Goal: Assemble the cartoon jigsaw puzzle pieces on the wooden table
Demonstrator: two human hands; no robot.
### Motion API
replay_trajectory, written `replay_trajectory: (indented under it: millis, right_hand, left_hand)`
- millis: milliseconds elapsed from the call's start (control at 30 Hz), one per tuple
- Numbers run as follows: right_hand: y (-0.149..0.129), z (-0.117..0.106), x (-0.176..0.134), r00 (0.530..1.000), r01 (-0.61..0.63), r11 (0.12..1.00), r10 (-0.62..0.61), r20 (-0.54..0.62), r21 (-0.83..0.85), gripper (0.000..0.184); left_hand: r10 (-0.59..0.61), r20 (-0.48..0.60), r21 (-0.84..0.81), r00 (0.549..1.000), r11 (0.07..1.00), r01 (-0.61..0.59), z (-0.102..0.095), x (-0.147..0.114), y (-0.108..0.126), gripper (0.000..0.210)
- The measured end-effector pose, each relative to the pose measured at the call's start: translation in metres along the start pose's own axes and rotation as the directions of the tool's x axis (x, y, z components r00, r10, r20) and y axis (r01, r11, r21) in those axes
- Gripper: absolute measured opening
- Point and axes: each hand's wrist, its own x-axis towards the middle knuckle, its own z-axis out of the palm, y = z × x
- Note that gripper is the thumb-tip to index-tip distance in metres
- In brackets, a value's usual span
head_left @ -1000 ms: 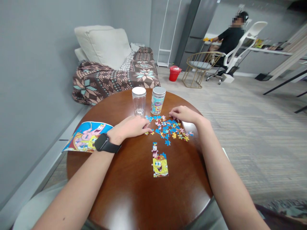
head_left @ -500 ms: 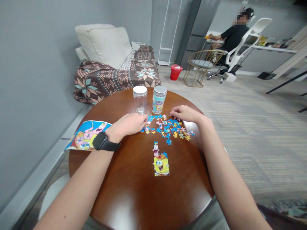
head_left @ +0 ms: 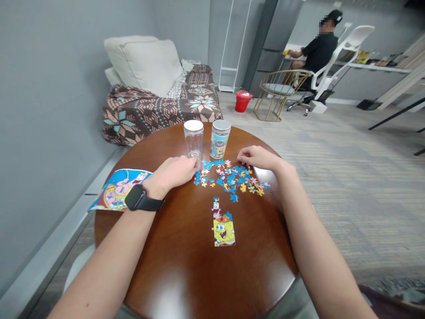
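Observation:
My left hand (head_left: 177, 172), with a black watch on its wrist, is at the left edge of the loose jigsaw pieces (head_left: 232, 177). Its fingers are closed and point down in front of the clear jar (head_left: 194, 144); whatever is under the fingertips is hidden. At the pile's upper right, my right hand (head_left: 257, 156) lies with curled fingers pressed together. I cannot see whether a small piece is in them. Nearer to me is the joined puzzle section (head_left: 225, 230), showing a yellow cartoon face and part of a pink figure.
A printed jar (head_left: 219, 141) with a silver lid stands behind the pieces. On the round brown table's (head_left: 186, 266) left side lies a picture sheet (head_left: 116, 190). Beyond are a covered sofa (head_left: 159, 106), a red bin (head_left: 243, 102), a gold-framed chair (head_left: 279, 88) and a seated person (head_left: 320, 51).
My left hand has shifted a little left, uncovering some blue pieces at the pile's edge. My right hand has barely moved. The person in the background leans slightly further left.

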Motion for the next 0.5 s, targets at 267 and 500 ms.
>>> replay_trajectory:
  millis: [267,500]
  right_hand:
    - [-0.014,0.005,0.003,0.959,0.21,0.977,-0.2,-0.203,0.031,0.016]
    - [-0.019,0.009,0.004,0.966,0.197,0.98,-0.188,-0.18,0.033,0.017]
  left_hand:
    - [0.049,0.011,-0.032,0.999,0.998,-0.048,0.002,0.001,-0.003,0.033]
    - [-0.02,-0.054,0.001,0.998,1.0,0.02,0.005,0.002,-0.005,0.037]
